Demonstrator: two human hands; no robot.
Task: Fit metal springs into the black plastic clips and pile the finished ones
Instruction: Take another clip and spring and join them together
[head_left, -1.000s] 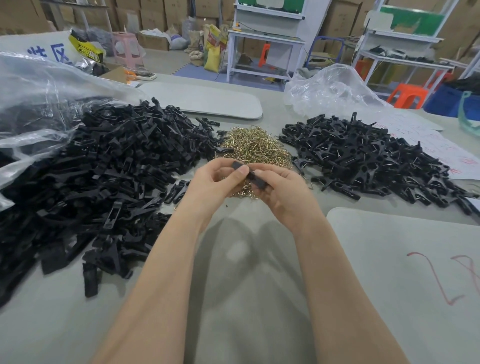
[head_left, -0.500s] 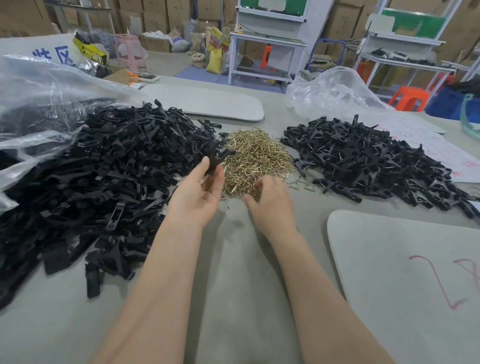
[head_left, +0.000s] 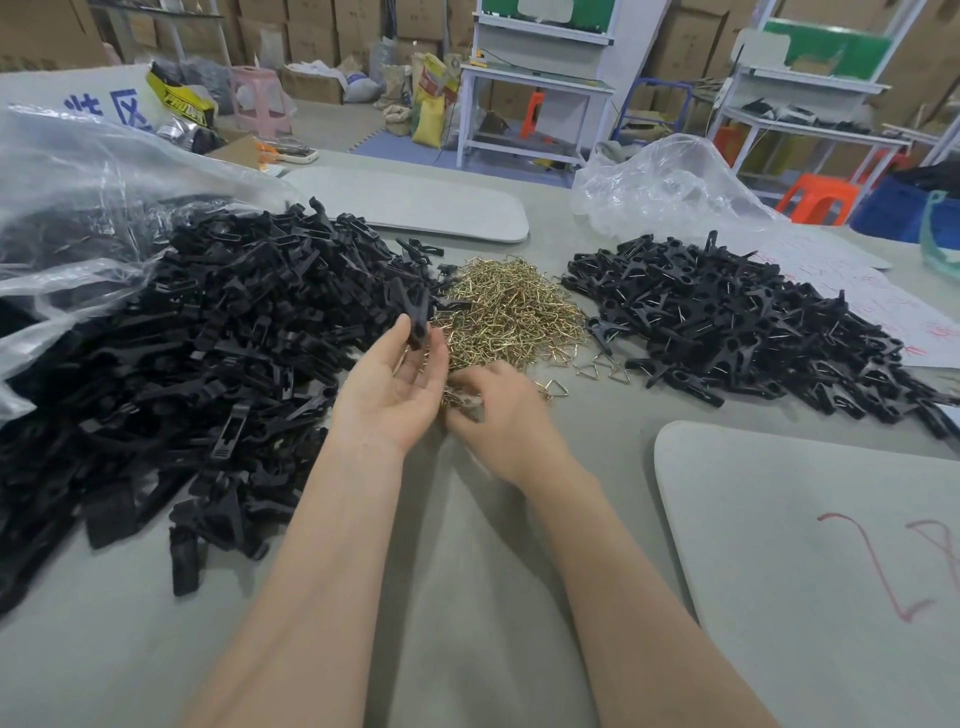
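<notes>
- Leftmost, a clear plastic bag (head_left: 62, 218) spills into the big heap of unfitted clips (head_left: 208, 353), which covers the near-left of the table (head_left: 467, 597).
- Next, the left hand (head_left: 392, 387) sits palm up at the heap's right edge, thumb and fingertips pinching one black clip (head_left: 418, 319) that stands nearly upright; the other fingers hang loose.
- A second ago both hands were joined on one clip in front of the springs; now they are apart and the left carries a different clip, so I judge one piece finished and a new cycle begun.
- Centre, the brass-coloured springs (head_left: 511, 312) form a low mound between the two black heaps, with a few strays on the cloth to its right.
- The right hand (head_left: 498, 410) is knuckles up with fingers curled into the mound's near edge; it moved there within the last half second, and whether it already grips a spring I cannot tell, since the fingertips are buried.
- Right, the finished pile (head_left: 753, 322) shows wire glinting among its clips, with a second crumpled bag (head_left: 670, 182) beyond it.
- Which clip was just added to that pile cannot be made out.
</notes>
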